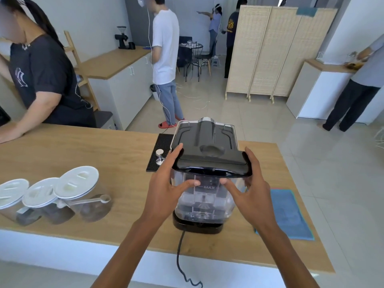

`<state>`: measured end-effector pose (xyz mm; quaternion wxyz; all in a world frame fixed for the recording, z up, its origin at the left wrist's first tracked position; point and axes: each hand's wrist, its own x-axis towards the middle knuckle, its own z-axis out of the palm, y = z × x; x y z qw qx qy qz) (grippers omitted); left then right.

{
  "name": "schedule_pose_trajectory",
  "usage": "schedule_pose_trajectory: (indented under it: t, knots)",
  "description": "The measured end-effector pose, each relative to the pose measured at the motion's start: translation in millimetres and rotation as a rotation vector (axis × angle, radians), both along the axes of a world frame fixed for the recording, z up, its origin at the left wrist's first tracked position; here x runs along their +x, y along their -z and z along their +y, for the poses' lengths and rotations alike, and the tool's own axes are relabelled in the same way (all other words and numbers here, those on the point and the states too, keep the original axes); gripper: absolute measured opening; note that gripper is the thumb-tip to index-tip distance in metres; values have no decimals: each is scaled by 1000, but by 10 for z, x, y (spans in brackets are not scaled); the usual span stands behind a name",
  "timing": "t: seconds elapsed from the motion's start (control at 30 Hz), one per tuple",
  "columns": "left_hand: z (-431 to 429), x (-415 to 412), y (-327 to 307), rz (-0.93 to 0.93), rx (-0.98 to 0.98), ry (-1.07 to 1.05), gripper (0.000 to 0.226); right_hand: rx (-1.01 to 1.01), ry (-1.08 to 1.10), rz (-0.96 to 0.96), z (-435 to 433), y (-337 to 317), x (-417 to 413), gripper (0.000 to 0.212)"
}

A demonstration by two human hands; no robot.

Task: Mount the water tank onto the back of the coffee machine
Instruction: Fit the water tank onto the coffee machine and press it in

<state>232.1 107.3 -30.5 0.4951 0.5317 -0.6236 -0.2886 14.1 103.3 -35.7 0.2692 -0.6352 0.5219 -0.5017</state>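
The black coffee machine (204, 135) stands on the wooden counter (83, 150) with its back toward me. Against that back sits the clear water tank (204, 204), marked MAX, under a black lid (212, 163); its bottom rests on the machine's black base. My left hand (166, 183) grips the tank's left side, thumb on the front wall and fingers at the lid's edge. On the tank's right side my right hand (252, 186) does the same. Whether the tank is fully seated I cannot tell.
Three lidded clear jars (76, 183) stand at the counter's left. A black mat (160, 150) with a metal tamper (159, 156) lies left of the machine, a blue cloth (288, 215) to its right. The power cord (179, 256) hangs over the near edge. Several people stand around.
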Motion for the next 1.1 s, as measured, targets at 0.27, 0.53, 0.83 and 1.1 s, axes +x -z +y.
schedule_pose_trajectory:
  t: [0.27,0.53,0.83,1.1]
  knots:
    - [-88,158,134,12,-8,21,97,7,36,35,-18,36,164,91]
    - [-155,237,128,7,-46,34,94,-9,83,57,7,2,228,90]
    - [-163,273,201,21,-56,36,91,8,73,48,-2,79,277,90]
    - [-191,251,11,12,-115,47,91,-43,90,43,-29,-73,245,85]
